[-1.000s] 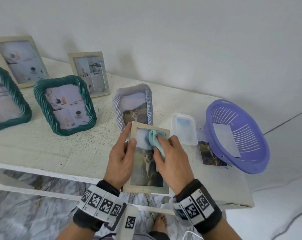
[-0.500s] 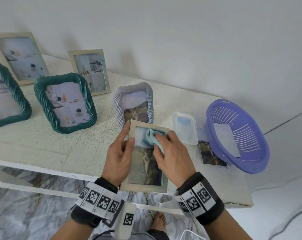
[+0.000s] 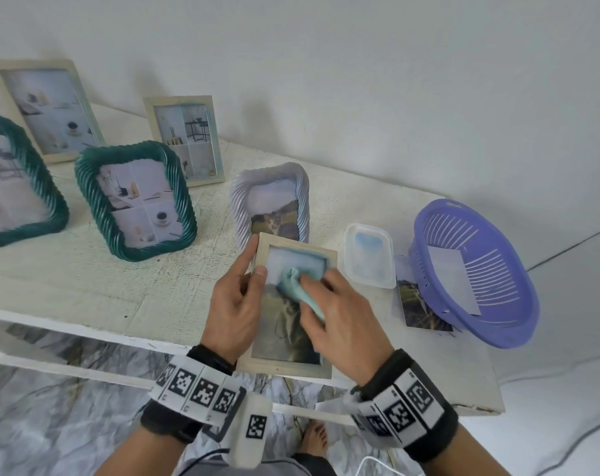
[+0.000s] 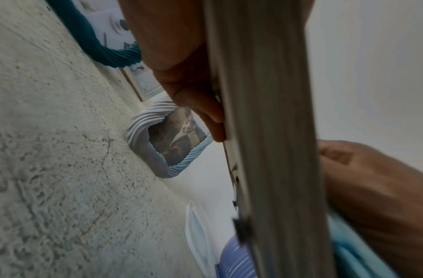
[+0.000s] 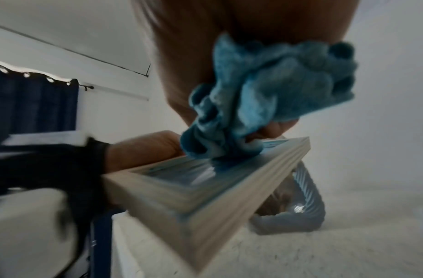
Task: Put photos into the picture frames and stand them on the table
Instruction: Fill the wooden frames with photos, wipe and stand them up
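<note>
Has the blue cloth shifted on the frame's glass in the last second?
Yes. The blue cloth slid toward the wooden frame's left rail, nearer the left hand's thumb.

soft daylight | faint shadows | wrist views blurred (motion) | wide-angle warping

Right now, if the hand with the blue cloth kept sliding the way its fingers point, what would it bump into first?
Probably the left hand, whose thumb lies on the wooden frame's left edge. The right hand points up-left across the glass with the blue cloth. Beyond stands the white ribbed frame, though depth is unclear.
</note>
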